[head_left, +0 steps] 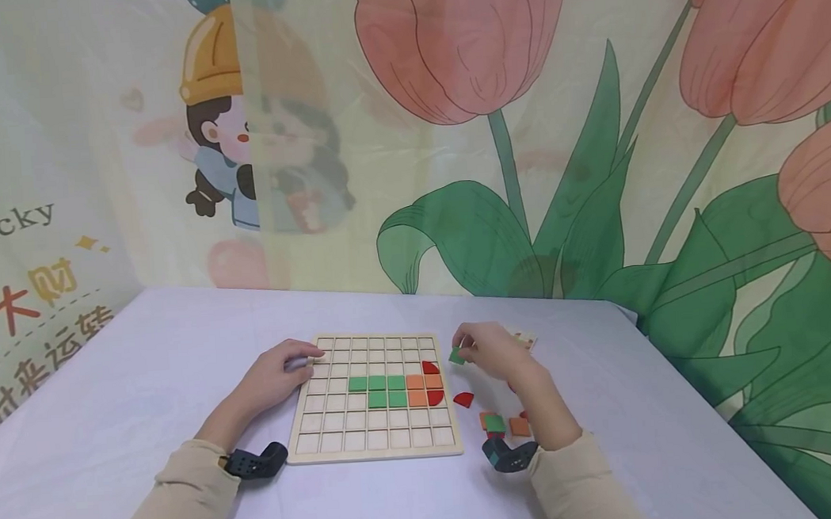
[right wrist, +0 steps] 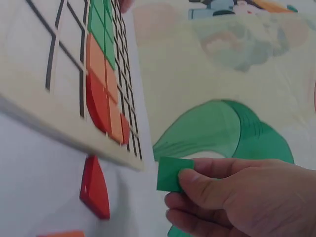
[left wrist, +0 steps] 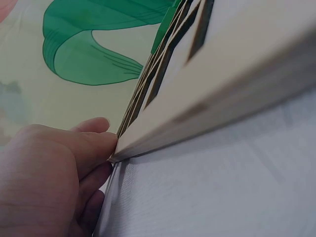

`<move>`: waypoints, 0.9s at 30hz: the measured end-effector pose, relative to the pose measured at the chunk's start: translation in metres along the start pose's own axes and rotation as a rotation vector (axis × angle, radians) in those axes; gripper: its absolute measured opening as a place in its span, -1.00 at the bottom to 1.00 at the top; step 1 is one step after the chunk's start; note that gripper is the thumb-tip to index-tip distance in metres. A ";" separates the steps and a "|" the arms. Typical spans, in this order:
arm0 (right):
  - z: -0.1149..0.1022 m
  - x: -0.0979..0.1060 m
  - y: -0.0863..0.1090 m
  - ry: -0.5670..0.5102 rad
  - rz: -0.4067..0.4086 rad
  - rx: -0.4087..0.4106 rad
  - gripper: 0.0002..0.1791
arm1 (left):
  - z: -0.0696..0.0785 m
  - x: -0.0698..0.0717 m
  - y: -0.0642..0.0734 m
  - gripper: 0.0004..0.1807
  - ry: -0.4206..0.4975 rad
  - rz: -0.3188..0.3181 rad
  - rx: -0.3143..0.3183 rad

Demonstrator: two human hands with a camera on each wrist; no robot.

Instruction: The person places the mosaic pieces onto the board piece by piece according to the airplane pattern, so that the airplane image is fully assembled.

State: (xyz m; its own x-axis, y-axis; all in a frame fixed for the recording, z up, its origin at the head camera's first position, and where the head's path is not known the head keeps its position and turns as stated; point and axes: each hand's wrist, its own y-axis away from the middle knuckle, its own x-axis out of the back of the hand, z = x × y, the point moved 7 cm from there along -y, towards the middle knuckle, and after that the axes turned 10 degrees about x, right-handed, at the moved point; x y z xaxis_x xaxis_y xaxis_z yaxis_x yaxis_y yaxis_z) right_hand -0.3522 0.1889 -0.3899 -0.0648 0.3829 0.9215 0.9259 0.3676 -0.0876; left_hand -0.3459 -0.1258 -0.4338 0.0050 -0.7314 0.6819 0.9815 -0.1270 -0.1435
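Observation:
A wooden grid board [head_left: 341, 439] lies on the table, with several green tiles [head_left: 377, 400], orange tiles [head_left: 417, 397] and two red rounded pieces [head_left: 435, 398] in its cells. My left hand [head_left: 277, 373] holds the board at its far left corner; in the left wrist view the thumb [left wrist: 101, 145] touches the edge. Beyond the board's right side, my right hand [head_left: 491, 348] pinches a green square tile [right wrist: 173, 174] between thumb and fingers, raised above the table. The tile's far side is hidden.
Right of the board lie a loose red piece [head_left: 463, 399], a green tile [head_left: 494, 423] overlapping other pieces, and an orange tile [head_left: 519, 426]. A light wooden item [head_left: 527, 338] shows partly behind the right hand. A printed curtain [head_left: 315, 258] hangs behind the white table [head_left: 177, 337].

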 end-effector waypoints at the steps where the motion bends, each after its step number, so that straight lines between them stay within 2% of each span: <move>1: -0.006 0.000 -0.001 -0.001 0.009 0.022 -0.89 | 0.000 0.000 0.000 -0.69 0.001 0.000 -0.001; 5: -0.036 -0.002 -0.002 -0.035 0.036 0.123 -0.88 | 0.001 0.001 0.001 -0.69 0.004 0.000 -0.009; 11: -0.087 -0.014 0.000 -0.193 0.082 0.305 -0.84 | 0.000 0.001 0.000 -0.70 0.004 -0.001 -0.011; 16: -0.120 -0.025 0.005 -0.295 0.136 0.384 -0.87 | -0.001 0.001 0.000 -0.69 0.006 -0.002 -0.013; 20: -0.130 -0.038 0.006 -0.295 0.125 0.363 -0.91 | 0.000 0.001 0.001 -0.69 0.004 -0.006 -0.016; 27: -0.130 -0.059 0.004 -0.155 0.089 0.322 -0.93 | -0.001 0.001 0.002 -0.68 0.006 -0.008 -0.003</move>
State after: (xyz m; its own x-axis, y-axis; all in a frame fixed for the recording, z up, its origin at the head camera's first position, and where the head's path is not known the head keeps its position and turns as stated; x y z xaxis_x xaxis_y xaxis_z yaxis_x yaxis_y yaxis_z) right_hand -0.2963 0.0580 -0.3954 -0.0679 0.5397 0.8391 0.7671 0.5660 -0.3020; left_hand -0.3442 -0.1273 -0.4338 -0.0043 -0.7343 0.6788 0.9809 -0.1349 -0.1398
